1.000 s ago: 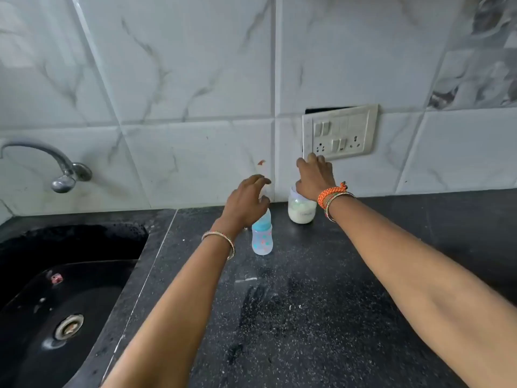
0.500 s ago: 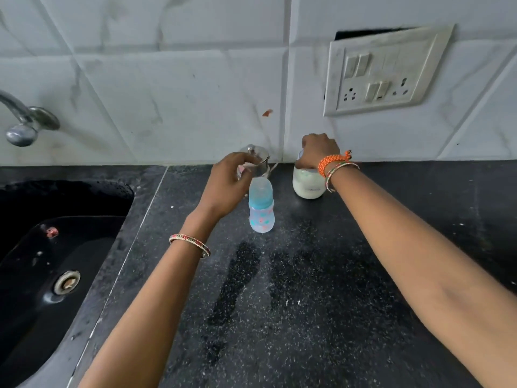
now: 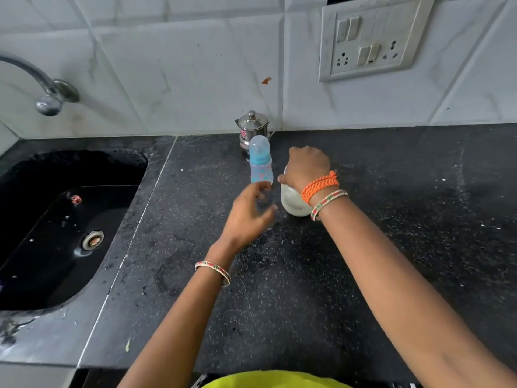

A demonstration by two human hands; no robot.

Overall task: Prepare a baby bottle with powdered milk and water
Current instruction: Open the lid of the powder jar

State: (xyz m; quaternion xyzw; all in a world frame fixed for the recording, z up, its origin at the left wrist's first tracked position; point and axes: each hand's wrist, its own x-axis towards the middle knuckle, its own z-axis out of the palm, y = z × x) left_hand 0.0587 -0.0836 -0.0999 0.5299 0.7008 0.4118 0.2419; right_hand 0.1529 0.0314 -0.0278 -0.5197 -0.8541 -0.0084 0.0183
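Observation:
A small baby bottle (image 3: 260,163) with a blue cap and clear dotted body stands upright on the black counter (image 3: 321,275). Behind it, against the wall, sits a small steel pot (image 3: 252,126) with its lid on. My right hand (image 3: 307,166) grips the top of a clear jar of white powder (image 3: 292,204) from above, just right of the bottle. My left hand (image 3: 249,217) is blurred, fingers apart, just in front of the bottle's base and beside the jar, with nothing in it.
A black sink (image 3: 64,219) with a steel drain lies at the left, under a wall tap (image 3: 49,91). A switch and socket panel (image 3: 369,43) is on the tiled wall at the right. The counter's front edge runs along the bottom.
My right hand has pulled the powder jar away from the wall toward me. My left hand has left the steel pot and drawn back in front of the bottle. The view has tilted down.

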